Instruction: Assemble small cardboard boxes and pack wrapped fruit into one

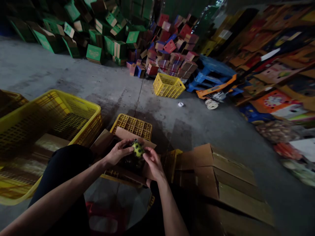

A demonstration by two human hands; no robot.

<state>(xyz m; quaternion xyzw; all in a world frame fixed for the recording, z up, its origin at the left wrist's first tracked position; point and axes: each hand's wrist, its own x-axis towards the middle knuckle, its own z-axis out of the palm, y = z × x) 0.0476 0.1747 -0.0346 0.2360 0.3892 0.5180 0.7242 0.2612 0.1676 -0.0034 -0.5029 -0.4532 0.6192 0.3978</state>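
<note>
Between my two hands is a small rounded yellow-green object with dark spots point(138, 149); its exact kind I cannot make out. My left hand point(119, 152) grips its left side with thumb and fingers. On its right side, the fingertips of my right hand point(154, 163) press against it. Both hands are above an open cardboard box point(131, 134) with its flaps folded out. The box's dark contents are too dim to tell. Under it stands an upturned yellow plastic crate point(134, 123).
A large yellow crate point(91, 113) stands to my left, with cardboard inside. Closed cartons point(232, 177) are stacked at my right. Ahead on the concrete floor are a yellow crate point(168, 87), an orange pallet jack point(216, 88), blue pallets point(209, 70) and piled green boxes point(94, 53).
</note>
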